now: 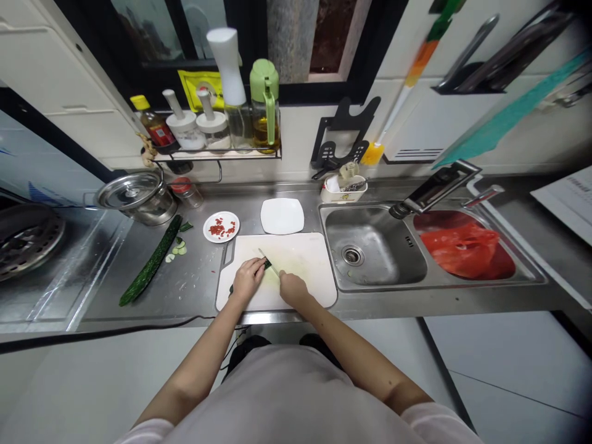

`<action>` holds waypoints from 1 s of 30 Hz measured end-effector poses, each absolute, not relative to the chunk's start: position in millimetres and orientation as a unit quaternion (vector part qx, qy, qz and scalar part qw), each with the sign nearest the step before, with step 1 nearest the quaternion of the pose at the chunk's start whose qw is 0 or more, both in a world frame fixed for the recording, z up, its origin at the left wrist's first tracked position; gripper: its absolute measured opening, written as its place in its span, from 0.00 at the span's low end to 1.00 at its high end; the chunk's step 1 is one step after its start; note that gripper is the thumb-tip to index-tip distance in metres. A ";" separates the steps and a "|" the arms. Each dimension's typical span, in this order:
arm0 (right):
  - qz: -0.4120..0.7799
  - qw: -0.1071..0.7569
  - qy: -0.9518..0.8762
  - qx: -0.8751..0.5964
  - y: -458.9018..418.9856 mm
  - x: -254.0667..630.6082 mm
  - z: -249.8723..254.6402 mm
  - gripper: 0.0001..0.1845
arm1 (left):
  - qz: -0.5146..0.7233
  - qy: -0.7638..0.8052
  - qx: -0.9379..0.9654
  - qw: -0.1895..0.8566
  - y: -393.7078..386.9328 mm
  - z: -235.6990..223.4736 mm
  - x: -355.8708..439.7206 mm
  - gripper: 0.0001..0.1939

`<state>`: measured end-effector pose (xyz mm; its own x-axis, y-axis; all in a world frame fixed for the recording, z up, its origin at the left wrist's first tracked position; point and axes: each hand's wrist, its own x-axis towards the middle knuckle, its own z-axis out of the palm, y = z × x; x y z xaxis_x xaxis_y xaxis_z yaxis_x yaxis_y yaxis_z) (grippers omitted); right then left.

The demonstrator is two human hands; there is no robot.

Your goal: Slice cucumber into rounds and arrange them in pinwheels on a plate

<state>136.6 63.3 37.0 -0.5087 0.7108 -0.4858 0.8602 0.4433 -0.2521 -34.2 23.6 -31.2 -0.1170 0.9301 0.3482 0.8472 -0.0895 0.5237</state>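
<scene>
On the white cutting board [319, 265], my left hand [248, 279] is closed over a dark green piece of cucumber [267, 264]; most of it is hidden under my fingers. My right hand [294, 290] grips a knife [272, 265], its thin blade pointing away and to the left, right beside the cucumber's end. A whole cucumber [152, 266] lies on the counter to the left, with a few pale slices [179, 248] near it. Behind the board stand an empty white plate [282, 216] and a small round plate [208, 235] bearing chopped red bits.
To the right is a double sink [383, 246], with a red plastic bag [467, 246] in its far basin under the faucet [435, 188]. A lidded pot [139, 197] and a red-capped jar [187, 192] stand back left. Bottles fill a wall rack [222, 154].
</scene>
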 end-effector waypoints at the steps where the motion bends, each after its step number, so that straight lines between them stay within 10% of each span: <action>1: -0.241 0.154 0.836 0.469 66.5 131.7 37.7 0.15 | 0.328 0.673 0.660 0.063 23.6 -31.1 -34.2 0.14; 30: -0.217 0.151 0.820 0.507 57.5 176.0 50.0 0.15 | 0.343 0.695 0.627 0.077 21.9 -18.4 -32.8 0.17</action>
